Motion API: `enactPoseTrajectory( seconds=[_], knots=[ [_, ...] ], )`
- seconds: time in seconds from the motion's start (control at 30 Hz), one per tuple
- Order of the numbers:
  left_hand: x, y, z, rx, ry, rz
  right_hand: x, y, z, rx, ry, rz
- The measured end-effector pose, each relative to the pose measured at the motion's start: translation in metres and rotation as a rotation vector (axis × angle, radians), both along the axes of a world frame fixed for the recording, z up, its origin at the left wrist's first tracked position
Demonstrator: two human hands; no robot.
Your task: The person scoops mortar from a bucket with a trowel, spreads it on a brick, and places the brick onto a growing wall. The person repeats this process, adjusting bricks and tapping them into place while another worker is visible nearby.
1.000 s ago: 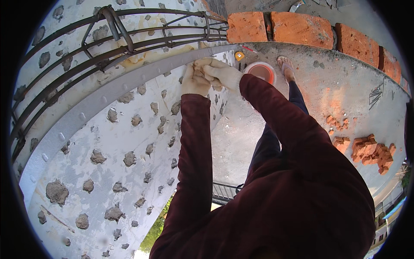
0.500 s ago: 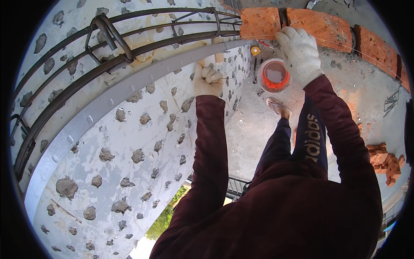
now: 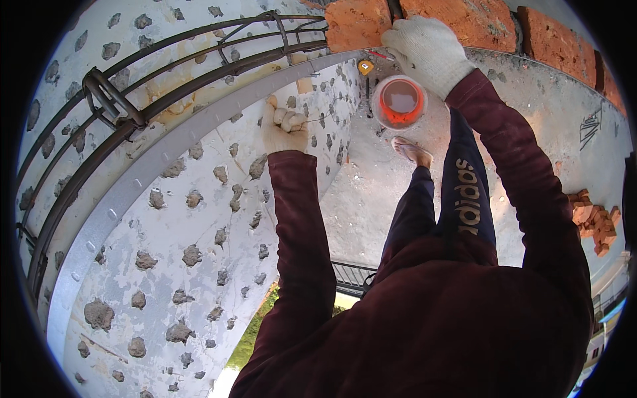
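Note:
My left hand [image 3: 286,129], in a cream knit glove, is closed with the thumb up, beside the chipped white wall. A thin dark strand [image 3: 325,119] shows beside the fist; whether the fingers hold it I cannot tell. My right hand [image 3: 428,54], gloved alike, is at the front of the brick row, by the gap between the left brick [image 3: 358,25] and the middle brick [image 3: 468,21]. Its fingers are curled, and what they pinch is hidden. A grey metal strip [image 3: 149,159] curves along the wall top left of my left hand.
Dark rebar [image 3: 179,93] with bent ties runs above the strip. Below the bricks, on the floor, are an orange bucket of liquid [image 3: 401,99] and a yellow tape measure [image 3: 365,67]. Stacked bricks [image 3: 597,222] lie at right. The wall [image 3: 219,259] has rough pits.
The view has shifted, so bricks, bucket and wall sit further left and higher. My right hand stays at the brick gap, now turned flatter. My left fist stays closed by the wall.

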State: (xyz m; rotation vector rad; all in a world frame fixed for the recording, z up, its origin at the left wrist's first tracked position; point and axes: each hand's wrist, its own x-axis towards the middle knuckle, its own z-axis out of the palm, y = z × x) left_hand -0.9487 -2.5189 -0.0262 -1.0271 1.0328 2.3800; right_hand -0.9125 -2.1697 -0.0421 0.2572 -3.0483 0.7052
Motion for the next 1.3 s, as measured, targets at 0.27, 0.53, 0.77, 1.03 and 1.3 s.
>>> enactPoseTrajectory(
  seconds=[0.27,0.53,0.77,1.03,1.3],
  knots=[
    [-0.020,0.032,-0.014,-0.573,-0.227,-0.046,0.002,-0.015,-0.011,-0.016,-0.051,-0.073],
    [-0.006,0.010,0.015,-0.071,-0.038,0.097,-0.011,-0.024,0.018,-0.072,0.018,-0.043],
    [0.002,0.015,0.066,-0.036,0.026,0.181,-0.024,-0.045,0.066,-0.169,0.126,-0.016],
    [0.006,0.016,0.132,0.005,0.132,0.126,-0.029,-0.041,0.118,-0.163,0.184,0.026],
    [0.011,0.006,0.153,-0.084,0.149,0.045,-0.038,-0.042,0.139,-0.166,0.158,0.075]
  ],
)
